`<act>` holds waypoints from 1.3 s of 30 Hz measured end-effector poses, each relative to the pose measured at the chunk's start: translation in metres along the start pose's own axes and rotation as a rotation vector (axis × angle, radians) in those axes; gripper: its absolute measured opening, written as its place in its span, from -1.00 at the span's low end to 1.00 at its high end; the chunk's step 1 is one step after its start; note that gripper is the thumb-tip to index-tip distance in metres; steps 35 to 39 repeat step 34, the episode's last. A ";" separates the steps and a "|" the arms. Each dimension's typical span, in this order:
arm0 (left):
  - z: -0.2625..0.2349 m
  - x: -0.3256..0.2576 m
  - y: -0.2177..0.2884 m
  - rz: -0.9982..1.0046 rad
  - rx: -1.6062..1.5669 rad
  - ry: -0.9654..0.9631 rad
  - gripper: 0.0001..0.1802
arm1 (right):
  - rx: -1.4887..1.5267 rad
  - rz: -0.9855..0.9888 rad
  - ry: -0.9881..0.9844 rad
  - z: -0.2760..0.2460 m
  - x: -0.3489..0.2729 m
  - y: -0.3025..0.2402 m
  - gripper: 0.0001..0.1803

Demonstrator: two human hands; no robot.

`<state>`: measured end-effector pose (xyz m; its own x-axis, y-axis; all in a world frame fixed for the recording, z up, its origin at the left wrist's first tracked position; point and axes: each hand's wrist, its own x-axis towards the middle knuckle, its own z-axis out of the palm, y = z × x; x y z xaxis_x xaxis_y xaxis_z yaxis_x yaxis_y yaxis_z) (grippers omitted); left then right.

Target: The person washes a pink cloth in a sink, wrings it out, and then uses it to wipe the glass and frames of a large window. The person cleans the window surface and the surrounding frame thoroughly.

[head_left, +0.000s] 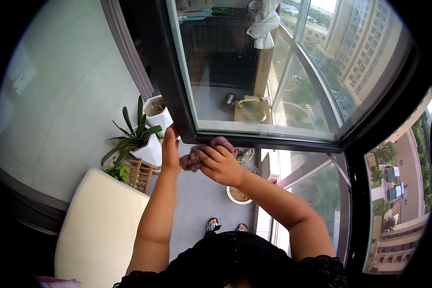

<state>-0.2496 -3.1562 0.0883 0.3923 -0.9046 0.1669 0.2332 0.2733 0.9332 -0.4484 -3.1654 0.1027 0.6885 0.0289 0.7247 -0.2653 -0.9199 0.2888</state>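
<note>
A window sash with a dark frame (269, 142) stands swung inward in front of me, its glass pane (216, 91) above my hands. My right hand (222, 165) is closed on a fluffy purplish-brown cloth (192, 160). The bunched cloth lies against the underside of the sash's bottom rail and pokes out on both sides of the fingers. At the sash's lower left corner, my left hand (170, 151) is raised with its fingers stretched out along the frame edge. Some of its fingertips are hard to make out.
Left of the sash are a leafy plant in a white pot (150, 151), another white pot (159, 115) and a small wooden rack (140, 175). A cream cushioned seat (98, 225) fills the lower left. A round planter with soil (238, 196) sits by the sill. Tall buildings show outside.
</note>
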 end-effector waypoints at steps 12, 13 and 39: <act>-0.001 0.006 -0.010 -0.047 0.042 -0.001 -0.31 | 0.242 0.136 -0.220 -0.046 -0.049 0.031 -0.64; 0.002 0.005 -0.007 -0.047 0.061 -0.019 -0.32 | 0.100 0.021 -0.039 -0.074 -0.031 0.039 -0.70; 0.030 -0.003 -0.014 0.030 0.104 0.164 -0.14 | 1.320 1.199 1.828 -0.124 -0.154 0.071 -0.34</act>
